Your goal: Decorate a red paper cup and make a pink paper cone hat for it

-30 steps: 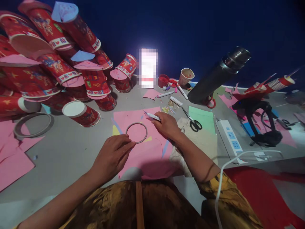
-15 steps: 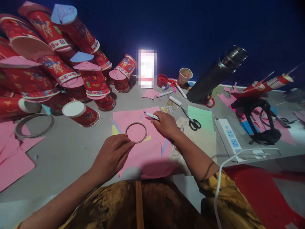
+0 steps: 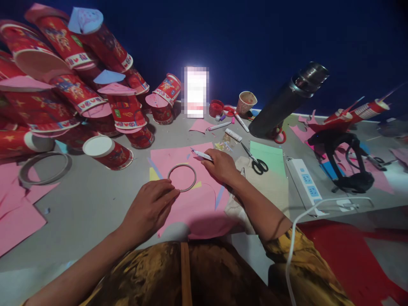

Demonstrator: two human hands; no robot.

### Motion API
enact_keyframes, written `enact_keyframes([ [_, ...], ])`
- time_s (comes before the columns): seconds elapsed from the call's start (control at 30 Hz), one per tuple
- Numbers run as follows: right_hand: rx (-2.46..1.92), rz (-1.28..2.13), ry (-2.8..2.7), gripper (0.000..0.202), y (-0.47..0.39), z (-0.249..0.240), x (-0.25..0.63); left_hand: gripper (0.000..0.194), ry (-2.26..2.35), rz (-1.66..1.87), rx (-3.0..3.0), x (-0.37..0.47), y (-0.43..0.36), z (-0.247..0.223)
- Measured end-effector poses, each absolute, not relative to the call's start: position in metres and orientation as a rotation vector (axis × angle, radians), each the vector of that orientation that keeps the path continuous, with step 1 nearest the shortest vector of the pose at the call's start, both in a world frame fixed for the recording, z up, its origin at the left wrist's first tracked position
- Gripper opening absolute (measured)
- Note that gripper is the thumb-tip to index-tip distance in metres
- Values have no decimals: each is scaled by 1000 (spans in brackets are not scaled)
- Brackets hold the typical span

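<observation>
Many cups [image 3: 72,90] crowded ten o'clock
Left hand [image 3: 155,199] pinched a ring [image 3: 195,176], right hand [image 3: 219,165] a pen [image 3: 202,155]; scissors [image 3: 254,160] lay at three.

Here's the top [image 3: 149,274], dark brown cloth blotched with mustard yellow and black, spreading below the left hand [image 3: 156,199] and the right hand [image 3: 219,165]. Straight down its middle goes an orange-brown strip [image 3: 185,276], placket or strap, hard to tell! Up behind the right hand, a loose, mottled yellow right sleeve [image 3: 299,255] ends around the elbow.
</observation>
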State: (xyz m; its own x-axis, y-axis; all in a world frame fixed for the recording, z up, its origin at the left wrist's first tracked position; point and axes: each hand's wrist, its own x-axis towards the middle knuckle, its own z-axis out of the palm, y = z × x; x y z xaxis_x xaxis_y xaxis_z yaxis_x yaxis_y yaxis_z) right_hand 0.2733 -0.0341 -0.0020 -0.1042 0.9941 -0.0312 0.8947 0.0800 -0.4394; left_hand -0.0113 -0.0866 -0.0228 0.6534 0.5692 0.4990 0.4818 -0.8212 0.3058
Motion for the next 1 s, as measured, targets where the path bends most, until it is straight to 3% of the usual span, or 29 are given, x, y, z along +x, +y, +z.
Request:
enact_keyframes([
  [0.13,-1855,529,-2033,12,-34,-7,275,30,873,890,2742,-12,-87,-21],
  [0.63,-1584,556,-1678,36,-40,-10,290,31,1167,463,2840,-6,-116,-9],
  [0.87,-1431,989,-1240,28,-43,4,285,36,1184,597,2809,-7,-120,-22],
  [1.0,-1309,1193,-1264,47,-62,31,277,37,1165,670,2813,-7,-121,-25],
])
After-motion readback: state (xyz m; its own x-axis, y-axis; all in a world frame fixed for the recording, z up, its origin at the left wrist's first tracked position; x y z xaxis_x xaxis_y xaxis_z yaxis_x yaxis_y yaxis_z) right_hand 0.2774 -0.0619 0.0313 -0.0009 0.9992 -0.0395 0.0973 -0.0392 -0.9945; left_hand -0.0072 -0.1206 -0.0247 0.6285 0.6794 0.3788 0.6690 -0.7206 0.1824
